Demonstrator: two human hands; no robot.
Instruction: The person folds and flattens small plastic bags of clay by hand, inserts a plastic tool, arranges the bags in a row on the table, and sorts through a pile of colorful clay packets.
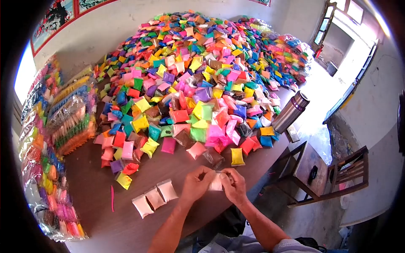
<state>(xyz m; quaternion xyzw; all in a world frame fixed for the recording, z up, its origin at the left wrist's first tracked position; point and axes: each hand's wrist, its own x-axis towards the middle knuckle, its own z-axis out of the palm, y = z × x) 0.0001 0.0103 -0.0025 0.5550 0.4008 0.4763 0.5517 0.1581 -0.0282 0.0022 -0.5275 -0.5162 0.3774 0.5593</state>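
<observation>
Near the table's front edge, a small pale pink packet (216,183) is pinched between both of my hands. My left hand (198,180) has its fingers closed on the packet's left side, and my right hand (233,184) grips the right side. Fingers cover part of it. To the left of my left hand, three pale pink packets (155,198) lie side by side in a slanted row. Just beyond my hands are a dark brown packet (213,157) and a yellow packet (237,156).
A large heap of colourful packets (198,92) covers the back of the brown table (95,189). Clear bags of packets (69,120) stack at the left. A steel thermos (291,112) stands at the right edge. A wooden chair (312,168) is beyond it. A pink strip (112,198) lies left.
</observation>
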